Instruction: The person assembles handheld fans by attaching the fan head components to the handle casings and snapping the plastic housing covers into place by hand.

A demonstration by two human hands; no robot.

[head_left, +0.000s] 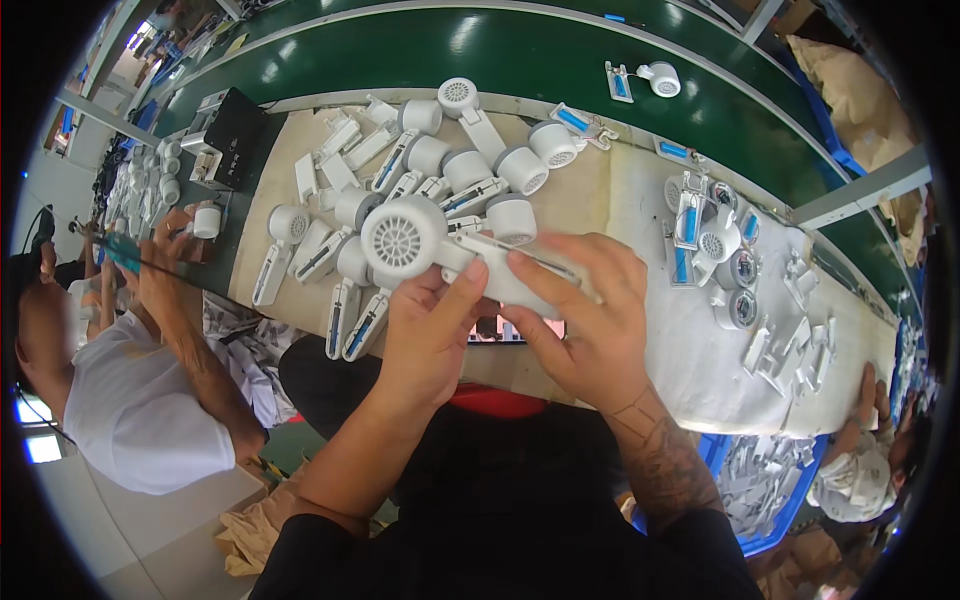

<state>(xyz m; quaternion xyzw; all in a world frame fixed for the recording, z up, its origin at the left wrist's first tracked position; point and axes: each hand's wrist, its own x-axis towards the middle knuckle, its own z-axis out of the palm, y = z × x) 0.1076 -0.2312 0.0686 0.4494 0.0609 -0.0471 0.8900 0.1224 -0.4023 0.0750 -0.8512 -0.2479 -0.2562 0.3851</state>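
A white handheld fan [403, 238], with a round slotted grille at one end and a long handle, is held up in front of me above the table's near edge. My left hand [430, 335] grips it from below where the head meets the handle, thumb on the handle. My right hand [590, 325] is closed round the handle's other end, its thumb beneath and fingers over the top; the outer fingers are blurred. Just behind lie several more white fan units [465, 170], some with open handles showing blue cells. A lit screen [490, 330] shows partly under my hands.
Opened fan parts with blue cells [688, 220] and white handle shells [785, 350] lie to the right. A blue crate [800, 510] of pieces stands below. A green conveyor [460, 45] carries one fan unit. People sit at left and far right; a black machine [235, 125] stands back left.
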